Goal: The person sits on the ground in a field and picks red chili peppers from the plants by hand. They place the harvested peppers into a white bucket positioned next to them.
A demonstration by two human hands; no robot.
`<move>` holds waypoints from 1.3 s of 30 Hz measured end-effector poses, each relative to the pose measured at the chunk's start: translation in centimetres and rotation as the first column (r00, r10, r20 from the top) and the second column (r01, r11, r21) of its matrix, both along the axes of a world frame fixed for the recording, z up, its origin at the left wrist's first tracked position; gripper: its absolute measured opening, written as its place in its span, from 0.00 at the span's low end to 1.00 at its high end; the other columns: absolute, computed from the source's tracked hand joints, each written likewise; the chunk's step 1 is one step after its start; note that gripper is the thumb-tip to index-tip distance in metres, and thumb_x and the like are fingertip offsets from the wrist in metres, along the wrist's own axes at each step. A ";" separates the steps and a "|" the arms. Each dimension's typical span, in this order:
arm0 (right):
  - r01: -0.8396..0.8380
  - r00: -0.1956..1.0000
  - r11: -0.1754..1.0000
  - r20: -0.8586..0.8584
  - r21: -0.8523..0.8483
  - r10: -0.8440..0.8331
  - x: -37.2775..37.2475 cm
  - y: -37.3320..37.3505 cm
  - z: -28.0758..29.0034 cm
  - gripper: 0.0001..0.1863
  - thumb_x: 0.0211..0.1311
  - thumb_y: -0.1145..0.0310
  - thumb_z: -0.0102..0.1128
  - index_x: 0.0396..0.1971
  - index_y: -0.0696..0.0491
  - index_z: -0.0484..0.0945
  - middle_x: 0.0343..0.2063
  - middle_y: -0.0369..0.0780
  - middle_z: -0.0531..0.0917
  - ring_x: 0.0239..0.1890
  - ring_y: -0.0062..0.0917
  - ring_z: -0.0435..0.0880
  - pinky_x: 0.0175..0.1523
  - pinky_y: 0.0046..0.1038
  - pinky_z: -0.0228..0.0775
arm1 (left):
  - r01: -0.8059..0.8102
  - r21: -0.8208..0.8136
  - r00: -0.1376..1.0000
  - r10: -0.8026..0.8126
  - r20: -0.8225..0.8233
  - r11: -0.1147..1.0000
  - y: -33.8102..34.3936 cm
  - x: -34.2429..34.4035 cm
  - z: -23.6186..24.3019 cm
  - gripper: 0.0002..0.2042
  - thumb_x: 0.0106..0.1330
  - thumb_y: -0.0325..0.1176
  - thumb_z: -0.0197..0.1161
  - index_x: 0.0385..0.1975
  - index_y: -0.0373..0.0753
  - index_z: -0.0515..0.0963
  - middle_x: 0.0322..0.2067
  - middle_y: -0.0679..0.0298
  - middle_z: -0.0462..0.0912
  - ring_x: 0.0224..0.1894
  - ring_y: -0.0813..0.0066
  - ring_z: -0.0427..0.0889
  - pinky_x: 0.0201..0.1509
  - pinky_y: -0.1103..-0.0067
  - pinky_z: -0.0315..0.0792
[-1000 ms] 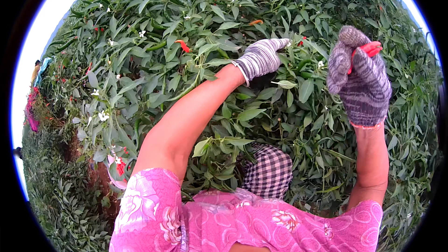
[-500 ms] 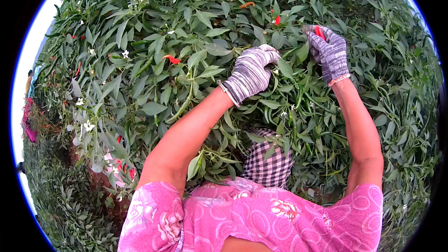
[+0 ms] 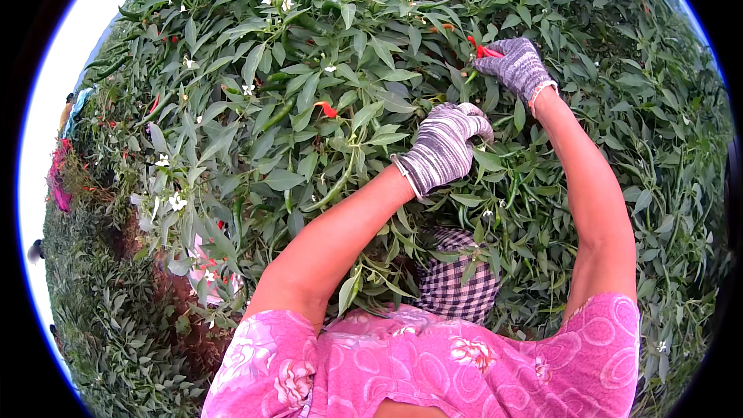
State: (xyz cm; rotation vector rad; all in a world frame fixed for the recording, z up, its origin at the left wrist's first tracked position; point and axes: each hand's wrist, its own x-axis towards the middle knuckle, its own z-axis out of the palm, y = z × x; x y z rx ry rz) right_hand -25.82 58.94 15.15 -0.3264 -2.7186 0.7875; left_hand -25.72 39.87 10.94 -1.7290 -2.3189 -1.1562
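My right hand (image 3: pixel 517 67), in a grey striped knit glove, reaches into the upper part of the chilli plants. Its fingers are closed on a red chilli (image 3: pixel 489 52), which pokes out at the fingertips. Another red chilli tip (image 3: pixel 471 41) shows right beside it, and a small green chilli (image 3: pixel 471 77) hangs just below. My left hand (image 3: pixel 447 145), gloved alike, is lower and further left, its fingers curled in among the leaves. Whatever those fingers grip, if anything, is hidden. An orange-red chilli (image 3: pixel 326 110) hangs on the plant to the left of it.
Dense chilli foliage (image 3: pixel 294 178) with white flowers and green chillies surrounds both arms. A checked cloth (image 3: pixel 460 282) lies against the leaves in front of my pink top. Bare reddish soil (image 3: pixel 174 302) runs along the left, with pink cloth (image 3: pixel 60 174) further off.
My right hand has moved left with its red chilli, up to another red one on the plant. My left hand stays curled among the leaves while the whole view has shifted a little.
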 end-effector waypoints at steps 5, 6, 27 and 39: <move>0.002 1.000 1.000 -0.025 -0.002 -0.002 -0.4 0.4 0.0 0.21 0.44 0.51 0.62 0.22 0.58 0.79 0.18 0.49 0.77 0.23 0.40 0.75 0.31 0.33 0.66 | 0.009 -0.015 1.000 -0.010 -0.007 1.000 -0.3 0.1 -0.2 0.16 0.37 0.17 0.54 0.25 0.45 0.78 0.33 0.63 0.77 0.37 0.60 0.75 0.43 0.71 0.69; -0.013 1.000 0.996 0.011 0.085 0.012 -0.3 0.2 0.3 0.21 0.45 0.51 0.62 0.23 0.57 0.79 0.18 0.49 0.77 0.23 0.41 0.75 0.31 0.33 0.66 | -0.002 -0.082 1.000 0.002 -0.001 0.997 -0.4 0.3 0.1 0.16 0.37 0.16 0.55 0.26 0.45 0.78 0.34 0.63 0.77 0.38 0.60 0.75 0.43 0.72 0.69; -0.303 0.948 0.722 -0.272 -0.622 0.163 9.4 0.6 -7.0 0.06 0.50 0.72 0.60 0.29 0.57 0.79 0.17 0.32 0.75 0.20 0.13 0.71 0.25 0.18 0.62 | -0.151 -0.420 0.980 0.192 0.056 0.895 1.7 0.3 1.5 0.26 0.58 0.46 0.54 0.55 0.40 0.64 0.38 0.48 0.78 0.41 0.55 0.77 0.46 0.70 0.69; -0.335 0.942 0.039 -0.335 -0.941 -0.012 4.9 7.4 -3.3 0.11 0.57 0.68 0.55 0.38 0.56 0.76 0.26 0.36 0.79 0.19 0.14 0.73 0.17 0.11 0.61 | -0.241 -0.545 0.951 0.083 -0.298 0.803 2.5 1.4 0.3 0.24 0.50 0.39 0.57 0.49 0.40 0.69 0.31 0.54 0.79 0.36 0.58 0.77 0.49 0.67 0.62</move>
